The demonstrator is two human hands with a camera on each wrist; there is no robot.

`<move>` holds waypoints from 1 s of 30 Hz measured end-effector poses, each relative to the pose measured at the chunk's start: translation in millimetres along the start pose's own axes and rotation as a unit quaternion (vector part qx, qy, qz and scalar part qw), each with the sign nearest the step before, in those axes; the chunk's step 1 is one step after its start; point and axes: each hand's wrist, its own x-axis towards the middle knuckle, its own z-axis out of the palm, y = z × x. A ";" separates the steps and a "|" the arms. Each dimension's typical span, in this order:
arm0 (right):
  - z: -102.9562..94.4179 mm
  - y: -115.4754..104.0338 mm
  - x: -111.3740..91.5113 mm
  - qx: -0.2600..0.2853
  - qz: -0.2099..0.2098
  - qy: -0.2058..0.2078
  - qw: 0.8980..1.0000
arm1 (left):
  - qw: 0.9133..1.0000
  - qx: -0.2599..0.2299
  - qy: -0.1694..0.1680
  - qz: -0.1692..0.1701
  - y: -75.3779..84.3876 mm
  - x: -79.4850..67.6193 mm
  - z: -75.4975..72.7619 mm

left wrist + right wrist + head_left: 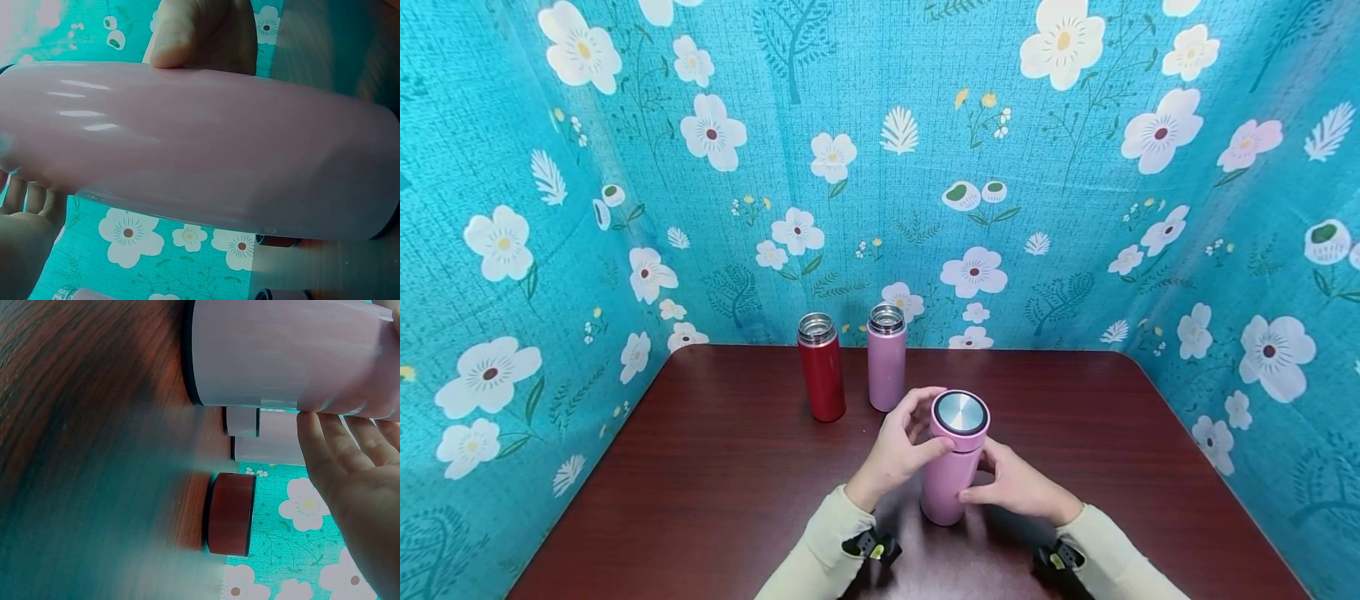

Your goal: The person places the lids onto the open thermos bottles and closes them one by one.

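Note:
A pink vacuum flask (pixel 951 487) stands upright in front of me with its pink lid (pixel 962 414) on, the lid's top a silvery disc. My left hand (pixel 898 446) grips the lid area, thumb in front and fingers behind. Lower on the body, my right hand (pixel 1018 483) holds the flask from the right, thumb in front. The flask (pixel 187 144) fills much of the left wrist view. Whether its base touches the table cannot be told. Behind stand a red flask (pixel 822 375) and another pink flask (pixel 887 367), both without lids, steel necks showing.
In the right wrist view a loose red lid (pixel 231 514) and a pink lid (pixel 242 421) sit on the table beyond the held flask; the head view hides them. The dark red table (pixel 715 483) reaches back to a turquoise flowered cloth (pixel 880 183).

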 end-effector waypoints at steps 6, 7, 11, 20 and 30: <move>-0.1 -1.6 -0.5 0.002 0.010 -0.001 1.000 | 1.000 0.008 -0.019 0.007 0.7 -0.5 -1.6; -0.2 -1.9 -0.6 0.002 0.012 -0.001 1.000 | 1.000 0.008 -0.021 0.009 0.9 -0.6 -1.6; -0.2 -2.8 -0.5 0.002 0.016 -0.003 1.000 | 1.000 0.002 -0.022 0.010 1.0 -0.5 -1.1; -0.1 -2.7 1.2 -0.001 0.007 -0.003 1.000 | 1.000 0.003 0.002 -0.013 6.0 0.1 1.9; -0.4 -4.7 0.5 0.010 0.017 -0.007 1.000 | 1.000 0.010 -0.015 -0.009 2.2 -0.2 1.1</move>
